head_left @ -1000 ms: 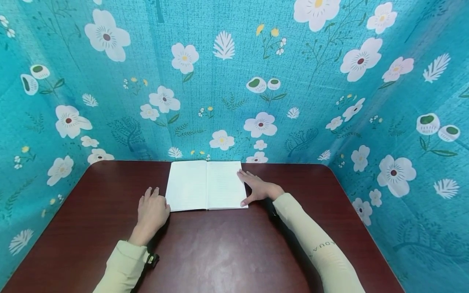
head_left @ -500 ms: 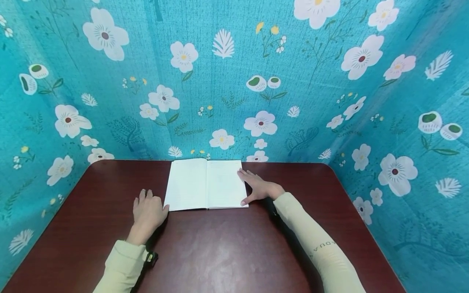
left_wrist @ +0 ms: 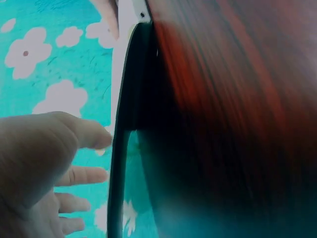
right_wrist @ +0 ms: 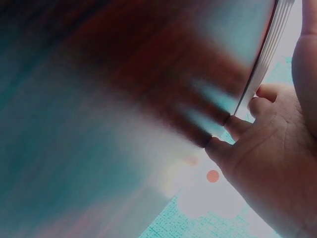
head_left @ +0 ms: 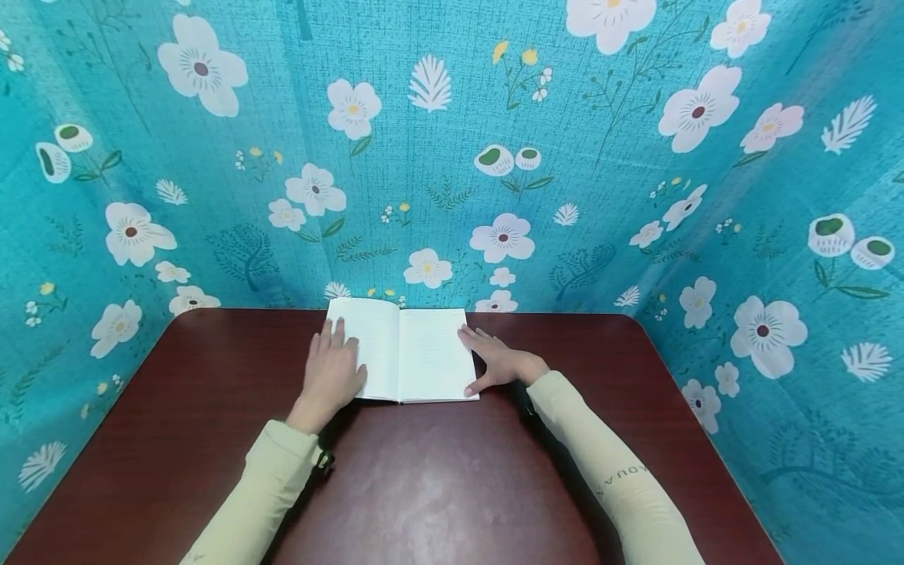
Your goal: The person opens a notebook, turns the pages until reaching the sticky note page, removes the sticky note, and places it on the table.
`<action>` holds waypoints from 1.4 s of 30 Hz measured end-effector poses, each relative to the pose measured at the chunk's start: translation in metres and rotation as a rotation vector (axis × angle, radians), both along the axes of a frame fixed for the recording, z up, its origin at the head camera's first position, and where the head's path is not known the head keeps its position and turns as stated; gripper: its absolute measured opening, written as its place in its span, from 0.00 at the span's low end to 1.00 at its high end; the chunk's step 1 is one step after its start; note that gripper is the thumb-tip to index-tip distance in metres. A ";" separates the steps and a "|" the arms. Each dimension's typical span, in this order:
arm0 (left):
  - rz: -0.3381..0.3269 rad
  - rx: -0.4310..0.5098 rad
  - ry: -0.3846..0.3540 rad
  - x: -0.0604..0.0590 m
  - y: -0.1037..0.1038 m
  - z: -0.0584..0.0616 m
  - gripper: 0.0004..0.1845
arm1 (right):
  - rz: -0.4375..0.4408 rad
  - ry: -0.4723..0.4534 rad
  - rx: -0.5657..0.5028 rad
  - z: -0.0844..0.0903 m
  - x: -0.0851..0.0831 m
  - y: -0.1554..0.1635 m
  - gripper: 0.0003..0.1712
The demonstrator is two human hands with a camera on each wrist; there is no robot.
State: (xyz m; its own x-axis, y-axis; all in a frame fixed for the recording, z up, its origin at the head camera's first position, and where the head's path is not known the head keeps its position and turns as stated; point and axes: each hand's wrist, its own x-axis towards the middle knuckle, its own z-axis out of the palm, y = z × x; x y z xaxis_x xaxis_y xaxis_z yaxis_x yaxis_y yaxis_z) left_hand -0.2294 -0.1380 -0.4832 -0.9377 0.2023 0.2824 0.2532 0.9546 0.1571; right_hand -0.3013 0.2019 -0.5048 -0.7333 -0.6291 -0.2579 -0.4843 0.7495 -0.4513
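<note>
A teal curtain (head_left: 452, 157) printed with white flowers is closing in the scene on three sides, hanging behind and beside a dark reddish-brown tabletop (head_left: 438, 479). An open book (head_left: 417, 353) is lying flat on the far middle of that tabletop, its upper edge sitting just in front of the curtain and its white pages facing up.

The left hand (head_left: 332, 373) is resting palm down on the book's left page, fingers straight and loosely spread, so its grip is apart and clamping nothing; the left wrist view is showing the same fingers (left_wrist: 74, 176) extended beside the book's dark cover edge (left_wrist: 121, 148). The right hand (head_left: 497, 361) is lying at the book's right edge, fingers stretched along the margin of the right page and the thumb touching the near corner; its grip is likewise apart. In the right wrist view the fingertips (right_wrist: 233, 126) are pressing against the stacked page edges (right_wrist: 267, 54). Pale yellow-green sleeves (head_left: 621, 479) are covering both forearms.
</note>
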 end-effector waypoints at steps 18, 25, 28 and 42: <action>-0.171 -0.050 -0.332 -0.031 0.034 -0.017 0.35 | -0.014 -0.021 0.025 0.001 -0.001 -0.001 0.73; -0.178 0.008 -0.397 -0.033 0.024 -0.023 0.36 | -0.006 -0.015 0.033 -0.002 -0.003 0.000 0.74; -0.168 0.035 -0.430 -0.032 0.021 -0.022 0.37 | -0.006 -0.014 0.027 -0.003 -0.002 0.000 0.74; -0.195 0.058 -0.471 -0.038 0.012 -0.027 0.37 | -0.015 -0.012 0.029 -0.001 -0.001 -0.002 0.73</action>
State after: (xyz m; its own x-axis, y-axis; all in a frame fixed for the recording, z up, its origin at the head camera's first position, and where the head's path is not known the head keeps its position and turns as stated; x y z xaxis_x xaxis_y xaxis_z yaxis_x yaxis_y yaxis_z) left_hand -0.2676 -0.1259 -0.5100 -0.9125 0.3823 -0.1454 0.3146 0.8832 0.3479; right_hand -0.3022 0.2000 -0.5063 -0.7395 -0.6102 -0.2843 -0.4676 0.7694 -0.4352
